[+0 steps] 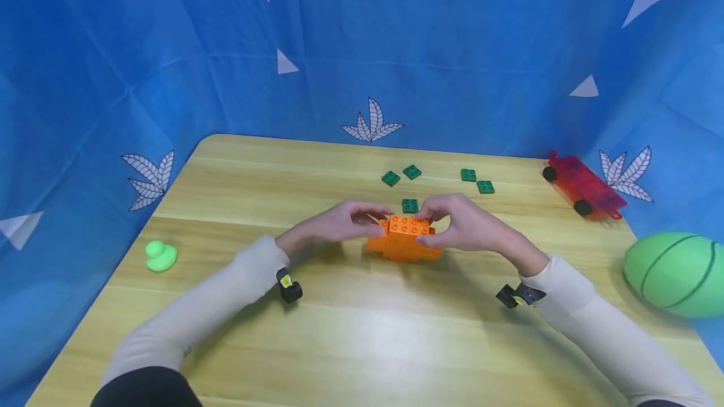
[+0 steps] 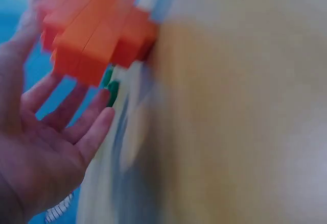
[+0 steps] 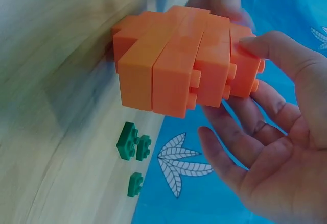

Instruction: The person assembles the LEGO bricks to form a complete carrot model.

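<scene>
An orange build of stacked toy bricks (image 1: pixel 403 240), stepped at its sides and studded on top, stands in the middle of the wooden table. From its left side my left hand (image 1: pixel 353 222) holds it, thumb in front and fingers reaching behind. My right hand (image 1: pixel 460 225) pinches the upper right part, the thumb (image 3: pixel 278 48) lying on the front face. The other right fingers spread behind the orange bricks (image 3: pixel 173 55). In the left wrist view the lower fingers (image 2: pixel 76 112) hang loosely beside the build. Just beyond it lies a flat green brick (image 1: pixel 410 206).
Several more flat green bricks (image 1: pixel 390 178) lie toward the table's far edge. A red toy car base with black wheels (image 1: pixel 588 187) stands at the back right, a green ball (image 1: pixel 673 275) at the right edge. A light green toy duck (image 1: pixel 161 256) sits at left. Blue cloth (image 1: pixel 362 36) hangs behind.
</scene>
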`<move>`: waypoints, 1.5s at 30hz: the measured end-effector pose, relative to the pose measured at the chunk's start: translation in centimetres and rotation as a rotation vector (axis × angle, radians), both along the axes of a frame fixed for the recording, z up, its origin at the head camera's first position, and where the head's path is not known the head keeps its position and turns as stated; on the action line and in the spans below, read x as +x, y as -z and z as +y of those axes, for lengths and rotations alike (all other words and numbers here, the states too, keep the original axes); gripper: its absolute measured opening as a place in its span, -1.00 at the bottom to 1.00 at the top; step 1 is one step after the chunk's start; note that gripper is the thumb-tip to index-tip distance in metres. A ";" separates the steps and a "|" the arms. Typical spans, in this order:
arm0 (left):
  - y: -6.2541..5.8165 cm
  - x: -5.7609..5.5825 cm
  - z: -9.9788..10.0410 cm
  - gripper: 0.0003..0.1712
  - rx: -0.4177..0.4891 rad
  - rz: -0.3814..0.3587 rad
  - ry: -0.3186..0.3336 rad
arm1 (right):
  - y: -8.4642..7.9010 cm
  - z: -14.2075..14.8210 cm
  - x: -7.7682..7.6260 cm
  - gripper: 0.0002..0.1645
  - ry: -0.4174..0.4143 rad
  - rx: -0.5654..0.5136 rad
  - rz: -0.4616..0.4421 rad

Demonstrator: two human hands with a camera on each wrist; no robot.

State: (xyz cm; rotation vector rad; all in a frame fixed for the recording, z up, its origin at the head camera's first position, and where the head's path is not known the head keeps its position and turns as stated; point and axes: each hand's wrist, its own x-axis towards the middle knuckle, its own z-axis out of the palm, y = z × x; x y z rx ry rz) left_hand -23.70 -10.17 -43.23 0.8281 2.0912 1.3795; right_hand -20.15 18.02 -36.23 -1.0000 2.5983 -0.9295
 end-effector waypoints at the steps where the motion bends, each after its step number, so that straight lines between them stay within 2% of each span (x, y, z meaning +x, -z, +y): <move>1: -0.1 -0.6 -0.1 -0.47 0.002 -0.010 -0.022 | 0.0 0.0 0.0 -0.75 0.004 -0.002 0.009; 3: -0.1 -1.9 0.1 -0.47 -0.013 0.008 -0.084 | 0.0 -0.1 0.1 -0.74 0.002 0.002 0.026; 7: 0.1 -3.9 1.8 -0.47 -0.152 0.139 -0.162 | 0.0 -0.1 0.1 -0.72 -0.022 0.017 0.052; 10: 0.4 -4.9 3.6 -0.42 -0.255 0.223 -0.132 | 0.0 0.1 0.2 -0.71 -0.024 0.019 0.062; 12: 0.6 -5.4 4.7 -0.35 -0.289 0.241 -0.105 | 0.0 0.3 0.4 -0.70 -0.019 0.018 0.070; 16: 0.3 -5.8 6.0 -0.29 -0.339 0.267 -0.091 | -0.1 0.5 0.7 -0.69 -0.011 0.018 0.066; 20: 0.0 -5.8 6.7 -0.38 -0.400 0.319 -0.098 | -0.2 0.4 0.8 -0.69 -0.020 0.011 0.068; 23: 0.0 -5.9 7.1 -0.46 -0.444 0.373 -0.068 | -0.2 0.5 0.7 -0.71 -0.019 0.001 0.081; 26: -0.1 -5.9 7.0 -0.50 -0.476 0.387 -0.021 | 0.0 0.6 0.7 -0.72 -0.015 -0.002 0.079; 30: -1.1 -5.9 6.1 -0.54 -0.439 0.302 0.026 | 0.1 0.8 0.8 -0.70 -0.005 -0.001 0.055; 34: -2.9 -5.7 4.2 -0.53 -0.315 0.205 0.034 | 0.2 0.6 0.8 -0.67 0.007 -0.003 0.033; 36: -4.0 -5.3 3.1 -0.51 -0.264 0.191 0.036 | 0.3 0.5 0.8 -0.65 0.012 -0.002 0.026; 41: -6.3 -3.2 0.9 -0.51 -0.174 0.196 0.039 | 0.5 0.4 0.6 -0.62 0.021 0.003 0.015; 45: -7.2 -1.2 0.1 -0.55 -0.122 0.212 0.046 | 0.6 0.1 0.3 -0.62 0.013 -0.005 0.017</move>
